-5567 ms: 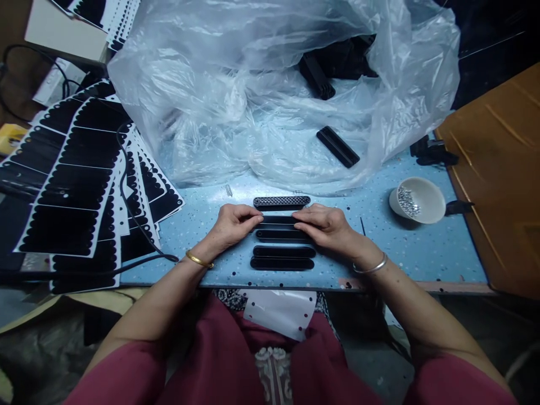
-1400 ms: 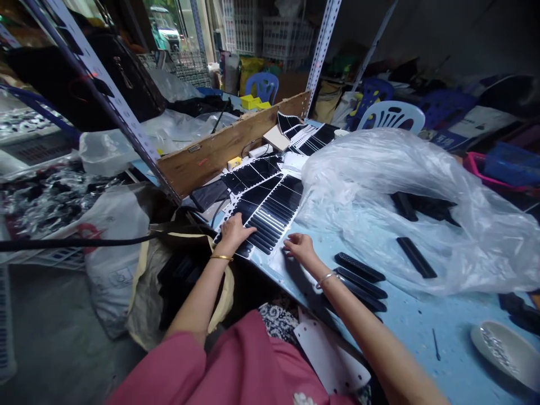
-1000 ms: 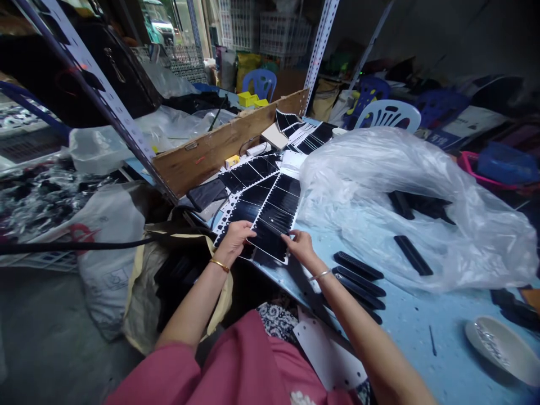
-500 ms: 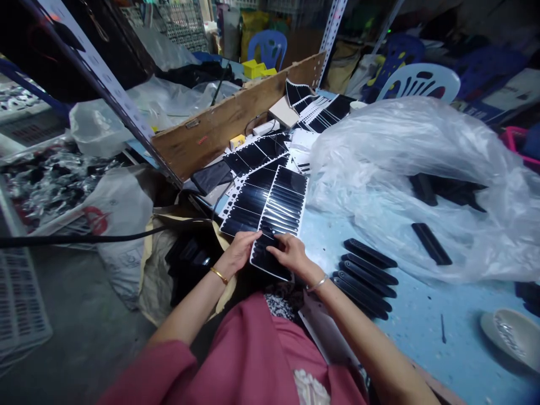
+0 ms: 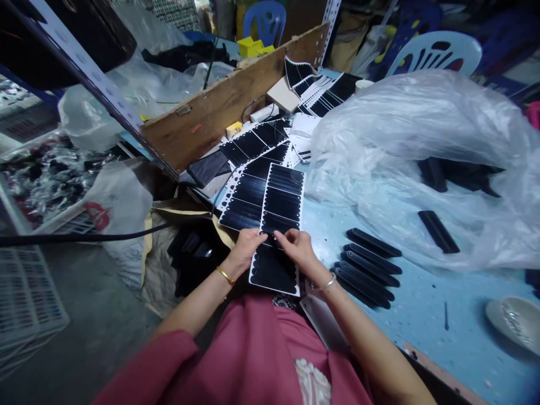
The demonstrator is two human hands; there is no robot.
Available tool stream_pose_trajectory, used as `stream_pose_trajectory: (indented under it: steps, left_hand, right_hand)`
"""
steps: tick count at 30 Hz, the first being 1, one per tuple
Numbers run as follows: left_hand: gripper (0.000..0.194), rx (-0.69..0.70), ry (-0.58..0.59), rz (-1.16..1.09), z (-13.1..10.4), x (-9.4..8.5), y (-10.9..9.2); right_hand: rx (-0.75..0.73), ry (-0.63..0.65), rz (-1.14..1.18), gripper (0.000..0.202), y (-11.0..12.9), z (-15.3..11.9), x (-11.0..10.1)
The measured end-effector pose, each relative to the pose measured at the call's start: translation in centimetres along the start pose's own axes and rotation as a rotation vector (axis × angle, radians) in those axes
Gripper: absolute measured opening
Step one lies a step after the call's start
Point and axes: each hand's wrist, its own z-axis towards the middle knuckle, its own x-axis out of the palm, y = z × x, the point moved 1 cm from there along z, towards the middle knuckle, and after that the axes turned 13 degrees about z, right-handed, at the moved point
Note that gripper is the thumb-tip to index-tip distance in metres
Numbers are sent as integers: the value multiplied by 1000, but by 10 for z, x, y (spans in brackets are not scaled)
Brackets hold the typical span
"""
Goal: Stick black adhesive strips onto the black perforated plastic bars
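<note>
A long white-edged sheet of black sticker strips [image 5: 283, 194] lies at the table's near-left edge, its lower end towards my body. At its left border my left hand [image 5: 247, 247] is closed, with the thumb on top. My right hand [image 5: 300, 251] is closed over the right side, thumb and forefinger pinched at a dark strip. The thumbs nearly meet, and a small pale spot shows between them. What lies under the fingers is partly hidden. More sticker sheets [image 5: 244, 194] lie beneath and behind. Several black elongated pieces [image 5: 369, 267] rest in a row right of my hand.
Clear plastic sheeting [image 5: 379, 129] covers much of the blue table [image 5: 422, 304], with another black piece [image 5: 439, 232] on it. A pale dish [image 5: 514, 323] stands at right. A wooden board [image 5: 236, 101] edges the back. Below left, an open bag [image 5: 194, 253] holds black pieces; a cable [image 5: 84, 239] crosses there.
Both hands now sit higher along the sheet, and more of its black lower end shows below them. The thumbs have come closer together. The camera view has tilted slightly down.
</note>
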Motion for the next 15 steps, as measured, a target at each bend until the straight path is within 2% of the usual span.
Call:
stream_pose_trajectory:
  steps: [4, 7, 9, 12, 15]
  left_hand:
    - [28, 26, 4, -15, -2, 3, -3]
    - [29, 31, 23, -26, -2, 2, -5]
    - [29, 35, 40, -28, -1, 1, -5]
    - [30, 35, 47, -31, 0, -1, -3]
    - [31, 42, -7, 26, 3, -6, 1]
  right_hand:
    - [-63, 32, -184, 38, 5, 2, 5]
    - [-141, 29, -228, 22, 3, 1, 10]
    - [-140, 7, -227, 19, 0, 3, 10]
    - [-109, 8, -193, 22, 0, 5, 2]
    - [-84, 47, -127, 23, 1, -10, -14]
